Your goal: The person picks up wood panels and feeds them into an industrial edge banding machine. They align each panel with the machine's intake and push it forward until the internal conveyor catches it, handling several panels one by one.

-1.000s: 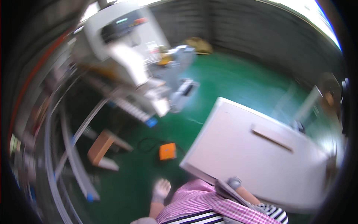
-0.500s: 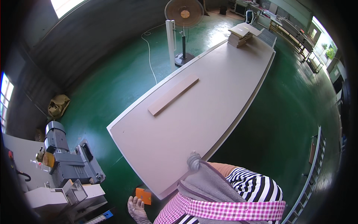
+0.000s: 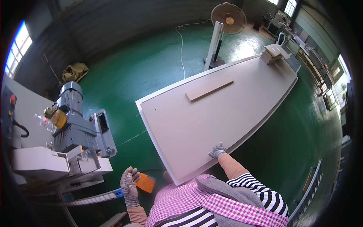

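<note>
My right hand (image 3: pixel 218 150), in a grey glove, rests on top of a large pale panel (image 3: pixel 181 128) by its near right edge. The thumb points left, apart from the fingers, and the fingertips are partly hidden. Beneath that panel the rim of another white sheet shows. My left hand (image 3: pixel 130 184), gloved as well, is raised left of the panel's near corner. Its fingers are loosely bent, and I see nothing held in them. An orange box-like thing (image 3: pixel 146 183) appears right beside those fingers; whether they touch it I cannot tell. A narrow strip of board (image 3: pixel 209 89) lies on the panel.
Short boards (image 3: pixel 273 54) are stacked at the panel's far end. A pedestal fan (image 3: pixel 228 19) and a white post (image 3: pixel 213 46) stand beyond its far side. To my left is a machine with a grey motor (image 3: pixel 71 96). A metal rail (image 3: pixel 307 193) lies at the lower right.
The view has turned left, so the panel appears farther right. My left hand has risen and its fingers are more bent. My right arm now shows more fully, its hand still at the panel's edge.
</note>
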Demonstrator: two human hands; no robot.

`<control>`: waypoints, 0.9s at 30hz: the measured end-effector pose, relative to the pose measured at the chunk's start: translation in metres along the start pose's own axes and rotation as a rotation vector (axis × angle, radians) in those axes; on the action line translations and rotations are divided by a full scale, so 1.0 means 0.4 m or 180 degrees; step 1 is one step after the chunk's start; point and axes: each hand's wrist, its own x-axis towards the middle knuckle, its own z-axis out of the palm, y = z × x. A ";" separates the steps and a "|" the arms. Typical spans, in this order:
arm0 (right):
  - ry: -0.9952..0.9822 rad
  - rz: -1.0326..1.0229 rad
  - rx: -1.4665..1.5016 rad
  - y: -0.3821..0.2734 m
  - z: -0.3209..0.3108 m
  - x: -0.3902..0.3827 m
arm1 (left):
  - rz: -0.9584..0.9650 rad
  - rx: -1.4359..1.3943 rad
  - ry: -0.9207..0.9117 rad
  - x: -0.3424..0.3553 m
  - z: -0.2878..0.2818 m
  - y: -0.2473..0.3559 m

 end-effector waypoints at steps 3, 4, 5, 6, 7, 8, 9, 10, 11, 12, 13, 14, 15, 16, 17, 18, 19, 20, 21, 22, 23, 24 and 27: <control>-0.0159 -0.0150 -0.0389 -0.017 -0.056 0.012 | 0.0200 0.0038 0.0074 0.001 0.003 0.027; -0.0192 -0.0156 0.0033 -0.032 -0.085 0.027 | 0.0290 -0.0017 0.0099 -0.009 0.003 0.039; -0.0239 -0.0169 0.0458 -0.044 -0.117 0.045 | 0.0353 -0.0009 0.0165 -0.026 0.013 0.041; 0.0182 -0.0282 0.0538 -0.054 -0.158 0.068 | 0.0397 -0.0044 0.0200 -0.046 0.031 0.038; 0.0584 -0.0416 0.0622 -0.081 -0.209 0.079 | 0.0441 -0.0068 0.0255 -0.064 0.037 0.035; 0.1056 -0.0582 0.0565 -0.096 -0.249 0.109 | 0.0311 -0.0114 0.0253 -0.077 0.032 0.010; 0.1526 -0.0770 0.0520 -0.112 -0.291 0.142 | 0.0143 -0.0097 0.0324 -0.100 0.033 -0.010; 0.1822 -0.0887 0.0410 -0.136 -0.340 0.180 | -0.0038 -0.0172 0.0395 -0.131 0.013 -0.042; 0.2119 -0.1022 0.0315 -0.157 -0.383 0.222 | -0.0234 -0.0249 0.0496 -0.163 0.006 -0.067; 0.2295 -0.1144 0.0363 -0.183 -0.423 0.264 | -0.0406 -0.0423 0.0631 -0.201 -0.006 -0.097; 0.2470 -0.1282 0.0412 -0.195 -0.470 0.316 | -0.0575 -0.0682 0.0796 -0.234 -0.006 -0.120; 0.2738 -0.1471 0.0318 -0.192 -0.497 0.384 | -0.0748 -0.0890 0.0961 -0.261 -0.009 -0.142; 0.2867 -0.1364 0.0378 -0.175 -0.520 0.480 | -0.0926 -0.1110 0.1097 -0.281 -0.017 -0.169; 0.2442 -0.1192 0.0265 -0.206 -0.579 0.498 | -0.0989 -0.1062 0.1220 -0.323 -0.036 -0.205; 0.2263 -0.1141 0.0110 -0.222 -0.623 0.504 | -0.0985 -0.1182 0.1402 -0.360 -0.044 -0.232; 0.2341 -0.1037 0.0010 -0.232 -0.646 0.544 | -0.0969 -0.1209 0.1530 -0.392 -0.038 -0.250; 0.2166 -0.0940 -0.0176 -0.256 -0.688 0.559 | -0.0966 -0.1241 0.1664 -0.425 -0.027 -0.264; 0.2126 -0.0805 -0.0336 -0.260 -0.718 0.591 | -0.0997 -0.1279 0.1765 -0.452 -0.025 -0.281; 0.2196 -0.0733 -0.0315 -0.254 -0.736 0.640 | -0.0936 -0.1298 0.1946 -0.471 -0.007 -0.285; 0.2261 -0.0702 -0.0238 -0.242 -0.744 0.700 | -0.1003 -0.1212 0.2093 -0.477 0.006 -0.284; 0.2320 -0.0658 -0.0151 -0.246 -0.743 0.740 | -0.1080 -0.1122 0.2230 -0.487 0.015 -0.283; 0.2122 -0.0611 -0.0134 -0.268 -0.742 0.731 | -0.0909 -0.1211 0.2365 -0.502 0.023 -0.280; 0.1963 -0.0550 -0.0154 -0.305 -0.727 0.662 | -0.0177 -0.1586 0.2624 -0.517 -0.008 -0.237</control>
